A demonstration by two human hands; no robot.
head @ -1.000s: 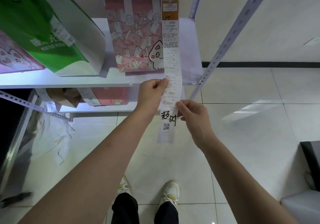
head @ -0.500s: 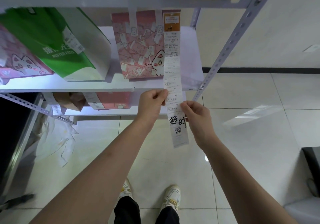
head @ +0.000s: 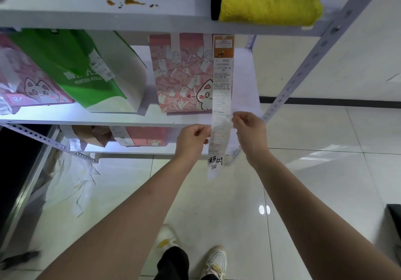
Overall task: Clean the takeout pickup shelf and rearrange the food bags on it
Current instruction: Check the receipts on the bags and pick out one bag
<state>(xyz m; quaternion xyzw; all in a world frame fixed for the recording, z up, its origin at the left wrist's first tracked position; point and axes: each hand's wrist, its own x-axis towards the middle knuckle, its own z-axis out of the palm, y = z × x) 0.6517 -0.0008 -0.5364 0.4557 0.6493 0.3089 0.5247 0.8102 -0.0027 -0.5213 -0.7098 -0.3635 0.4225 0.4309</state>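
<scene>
With the left hand (head: pixel 192 136) and right hand (head: pixel 247 125) each pinching an edge of the long receipt (head: pixel 221 97) hanging off the pink cat-print bag (head: pixel 182 73) on the middle shelf (head: pixel 86 118), a sideways tug could tear the paper or tip the bag.

- Cloth (head: pixel 269 0) sits on the top shelf (head: pixel 104 18), two o'clock.
- Pizza bag (head: pixel 86 69) stands at ten o'clock, cat bag (head: pixel 182 73) right of it.
- Receipt (head: pixel 221 106) hangs down the cat bag's right edge.
</scene>
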